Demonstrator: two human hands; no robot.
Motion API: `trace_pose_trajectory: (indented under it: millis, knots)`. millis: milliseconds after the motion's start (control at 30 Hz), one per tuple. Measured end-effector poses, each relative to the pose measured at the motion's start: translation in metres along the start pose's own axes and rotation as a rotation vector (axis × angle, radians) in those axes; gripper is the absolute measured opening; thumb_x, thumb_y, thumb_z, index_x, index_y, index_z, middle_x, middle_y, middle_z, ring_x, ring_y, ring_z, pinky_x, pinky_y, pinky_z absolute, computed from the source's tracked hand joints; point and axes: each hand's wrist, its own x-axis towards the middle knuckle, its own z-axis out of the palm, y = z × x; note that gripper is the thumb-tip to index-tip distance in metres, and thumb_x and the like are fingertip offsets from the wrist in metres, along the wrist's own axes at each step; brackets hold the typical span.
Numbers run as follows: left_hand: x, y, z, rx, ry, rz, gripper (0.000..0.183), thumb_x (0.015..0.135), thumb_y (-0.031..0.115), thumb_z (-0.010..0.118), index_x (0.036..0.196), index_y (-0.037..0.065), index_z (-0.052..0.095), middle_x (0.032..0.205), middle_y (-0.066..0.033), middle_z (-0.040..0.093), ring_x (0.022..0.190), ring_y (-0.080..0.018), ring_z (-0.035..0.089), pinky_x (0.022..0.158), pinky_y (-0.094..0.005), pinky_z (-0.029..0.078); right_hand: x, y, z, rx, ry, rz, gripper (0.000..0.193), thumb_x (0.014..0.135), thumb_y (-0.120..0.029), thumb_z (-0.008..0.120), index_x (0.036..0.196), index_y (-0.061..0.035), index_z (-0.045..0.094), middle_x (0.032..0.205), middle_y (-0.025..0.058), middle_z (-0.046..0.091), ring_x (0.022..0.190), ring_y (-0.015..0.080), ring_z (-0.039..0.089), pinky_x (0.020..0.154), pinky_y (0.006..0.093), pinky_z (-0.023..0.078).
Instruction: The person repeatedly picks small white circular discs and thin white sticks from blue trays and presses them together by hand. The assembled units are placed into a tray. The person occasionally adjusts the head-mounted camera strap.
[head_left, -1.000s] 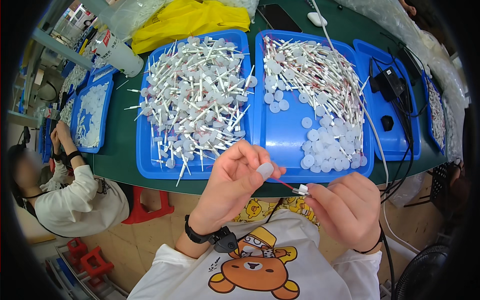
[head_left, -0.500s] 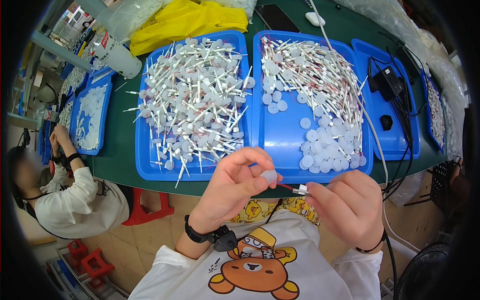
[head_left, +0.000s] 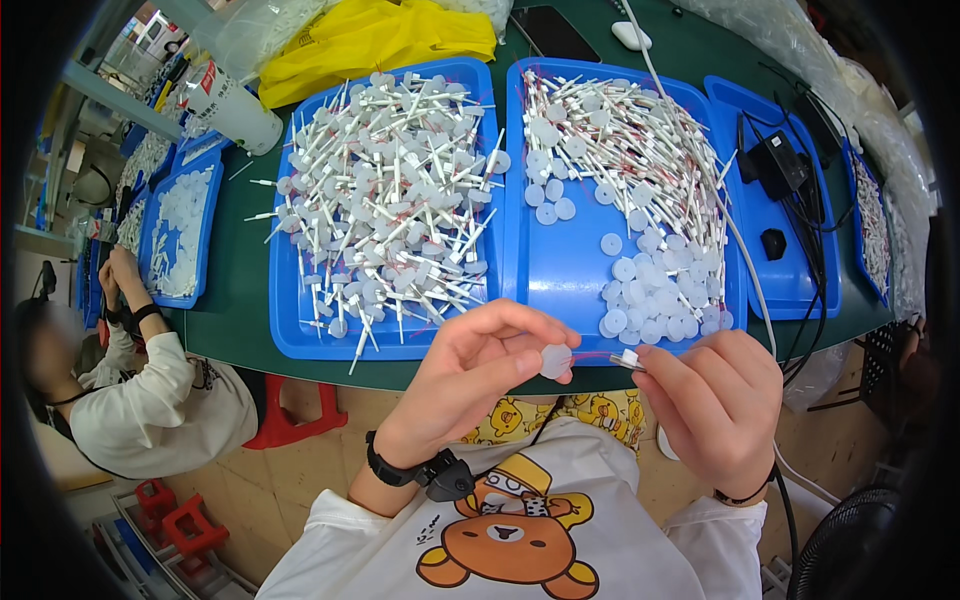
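Above my lap, at the table's near edge, my left hand (head_left: 470, 370) pinches a round translucent plastic disc (head_left: 556, 362) between thumb and fingers. Thin red wire (head_left: 594, 356) runs from the disc to a small white connector (head_left: 628, 359). My right hand (head_left: 718, 405) has its thumb and forefinger closed on that connector. Just beyond my hands, the left blue tray (head_left: 284, 338) is heaped with white stick-like wired pieces fitted with discs. In the right blue tray (head_left: 555, 295) lie bundled white wired pieces (head_left: 625, 140) and a pile of loose discs (head_left: 645, 285).
A white cable (head_left: 748, 262) crosses the right tray. Farther right, another blue tray (head_left: 790, 290) holds a black power adapter (head_left: 778, 165) and cords. Behind stand a cup (head_left: 235, 112), a yellow bag (head_left: 380, 45) and a phone (head_left: 553, 35). Another person (head_left: 160, 400) sits at left.
Both hands have shifted slightly to the right, the right hand a little farther. The disc has turned more face-on, and the connector has tilted.
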Motion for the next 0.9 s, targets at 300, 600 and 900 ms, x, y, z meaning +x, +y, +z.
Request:
trace_pose_trajectory:
  millis: [300,600,900]
  knots:
    - [0.0002,-0.0052,-0.0005,0.041,0.032,0.087,0.019,0.095,0.002,0.059,0.114,-0.002,0.057,0.114,-0.0151,0.063,0.099,-0.0192,0.063,0.092,-0.0341,0.049,-0.0027,-0.0046,0.0010,-0.088,0.026,-0.027,0.038,0.057,-0.006,0.069,0.094,0.0007,0.073,0.069,0.0028,0.054,0.061,0.0193,0.054,0.050,0.0304,0.042]
    - [-0.0003,-0.0067,-0.0026,0.045,0.043,0.076,0.020,0.094,0.000,0.060,0.114,-0.002,0.056,0.115,-0.0143,0.061,0.104,-0.0191,0.063,0.093,-0.0339,0.050,-0.0065,-0.0034,0.0051,-0.110,0.037,-0.085,0.043,0.054,-0.007,0.064,0.095,0.0010,0.073,0.072,0.0035,0.055,0.063,0.0184,0.054,0.050,0.0288,0.042]
    - [0.0014,-0.0041,-0.0042,0.261,0.036,0.144,0.025,0.089,-0.009,0.062,0.113,-0.004,0.059,0.120,-0.0143,0.060,0.113,-0.0195,0.060,0.100,-0.0339,0.048,-0.0039,-0.0020,0.0030,-0.110,0.028,-0.230,0.042,0.053,-0.008,0.062,0.093,0.0012,0.073,0.072,0.0038,0.055,0.065,0.0178,0.055,0.048,0.0271,0.041]
